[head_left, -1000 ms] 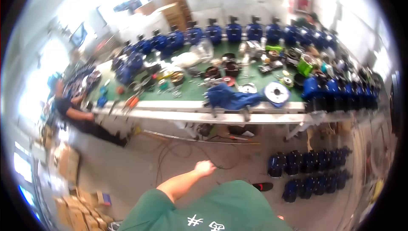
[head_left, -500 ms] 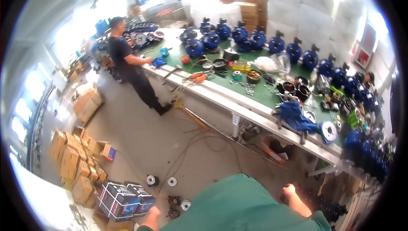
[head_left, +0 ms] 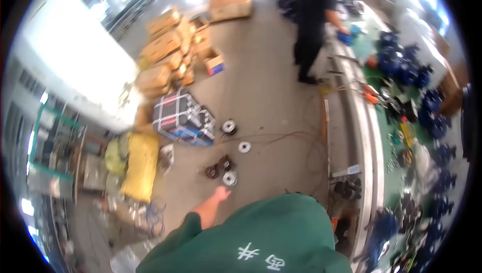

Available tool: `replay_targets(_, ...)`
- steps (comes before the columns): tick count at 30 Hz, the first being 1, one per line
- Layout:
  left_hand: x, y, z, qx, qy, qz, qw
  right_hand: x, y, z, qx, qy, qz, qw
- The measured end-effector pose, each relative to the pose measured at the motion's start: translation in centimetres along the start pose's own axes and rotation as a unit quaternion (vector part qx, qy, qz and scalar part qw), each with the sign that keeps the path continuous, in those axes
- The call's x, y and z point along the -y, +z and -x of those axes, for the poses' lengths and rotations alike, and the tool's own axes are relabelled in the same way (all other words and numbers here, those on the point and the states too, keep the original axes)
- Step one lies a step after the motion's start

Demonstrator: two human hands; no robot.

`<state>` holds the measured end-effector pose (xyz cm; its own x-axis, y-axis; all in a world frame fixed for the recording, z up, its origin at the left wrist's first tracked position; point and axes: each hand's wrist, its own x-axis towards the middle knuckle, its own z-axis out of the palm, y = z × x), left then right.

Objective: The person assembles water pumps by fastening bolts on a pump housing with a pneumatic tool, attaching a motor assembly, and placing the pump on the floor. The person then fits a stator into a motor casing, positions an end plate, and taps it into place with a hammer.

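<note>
My left hand (head_left: 222, 193) hangs low in front of my green shirt (head_left: 251, 233), over the floor. It looks small and blurred, so how its fingers are set is unclear, and nothing can be made out in it. Closest to it in the picture is a round silver metal part (head_left: 229, 178) on the floor. Beside that lie dark brown round parts (head_left: 219, 167). Farther off are a silver ring-like disc (head_left: 244, 147) and a dark part with a silver face (head_left: 229, 127). My right hand is outside the view.
Strapped boxes (head_left: 176, 117) stand left of the parts, with cardboard cartons (head_left: 163, 47) behind. A yellow sack (head_left: 139, 167) lies at left. Along the right runs a green workbench (head_left: 374, 57) crowded with blue valve-like units (head_left: 436, 102). A person (head_left: 312, 22) stands beside it; a hose crosses the floor.
My view has swung left and down, away from the workbench toward the floor and boxes. My right hand has left the picture. My left hand now shows more fully, with its forearm.
</note>
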<state>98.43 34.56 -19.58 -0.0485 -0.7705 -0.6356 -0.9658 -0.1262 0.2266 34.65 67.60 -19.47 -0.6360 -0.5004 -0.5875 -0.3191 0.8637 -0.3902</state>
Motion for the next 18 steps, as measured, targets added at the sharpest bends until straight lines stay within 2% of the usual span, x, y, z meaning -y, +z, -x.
replay_targets(2,-0.8,0.3,-0.3,-0.044,-0.030,0.010,0.999,2.1,-2.0,-2.4,0.038,-0.014,0.002,0.999)
replay_targets(5,-4.2,-2.0,1.4,-0.056,-0.113,0.137,0.983,4.8,-4.6,-6.4,0.077,-0.042,-0.012,0.996)
replay_targets(8,-6.3,-2.1,2.7,-0.094,-0.127,0.184,0.970,7.6,-7.2,-10.9,0.117,-0.080,-0.034,0.989)
replay_targets(9,-6.3,-1.2,3.1,-0.103,-0.134,0.196,0.966,11.0,-9.2,-11.0,0.157,-0.065,0.007,0.985)
replay_targets(11,-6.1,0.4,4.2,-0.116,-0.138,0.214,0.960,17.3,-13.2,-9.2,0.171,-0.042,-0.069,0.982)
replay_targets(13,-7.0,-0.2,6.9,-0.082,-0.135,0.207,0.965,16.4,-14.7,-13.8,0.254,-0.011,-0.058,0.965)
replay_targets(14,-6.0,1.1,6.9,-0.055,-0.155,0.176,0.971,16.3,-15.3,-15.0,0.235,-0.028,-0.067,0.969)
replay_targets(15,-4.8,3.0,7.2,-0.079,-0.142,0.226,0.960,17.7,-16.8,-15.2,0.213,-0.040,-0.077,0.973)
replay_targets(16,-5.9,2.0,8.1,-0.008,-0.188,0.174,0.967,20.4,-19.3,-14.3,0.214,-0.053,-0.012,0.975)
replay_targets(17,-5.7,1.6,8.6,0.044,-0.148,0.101,0.983,23.2,-21.7,-13.6,0.218,-0.063,0.054,0.972)
replay_targets(18,-5.6,2.1,9.1,0.014,-0.142,0.108,0.984,24.3,-22.9,-14.2,0.206,-0.093,0.091,0.970)
